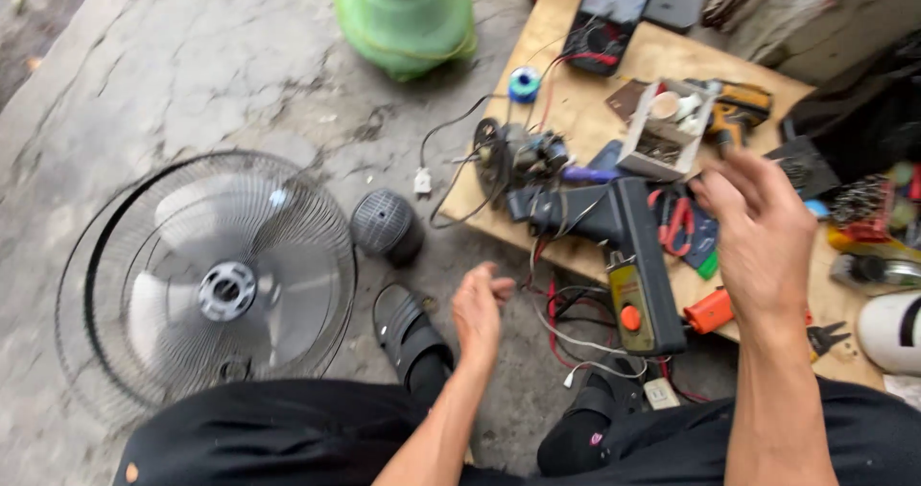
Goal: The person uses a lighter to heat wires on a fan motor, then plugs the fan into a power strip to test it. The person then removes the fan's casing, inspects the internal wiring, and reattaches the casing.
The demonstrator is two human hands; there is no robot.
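Now your right hand (763, 232) is hovering, fingers spread, empty, red-handled pliers (676, 222) just beside fingertips; left hand (478, 311) loosely curled, holding nothing.

The fan guard (206, 284) is lying on the floor (192, 64) left of the counter (576, 112); the soldering gun (624, 256) is resting on it.

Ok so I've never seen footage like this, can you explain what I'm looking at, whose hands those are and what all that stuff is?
This is one view from a camera worn on a person's head, looking down at their knees and two bare hands. The left hand hangs loosely curled over the concrete floor, holding nothing. The right hand hovers, blurred, over a wooden board strewn with tools: a black soldering gun, red pliers, a multimeter and a fan motor. A fan guard with blades lies on the floor to the left.
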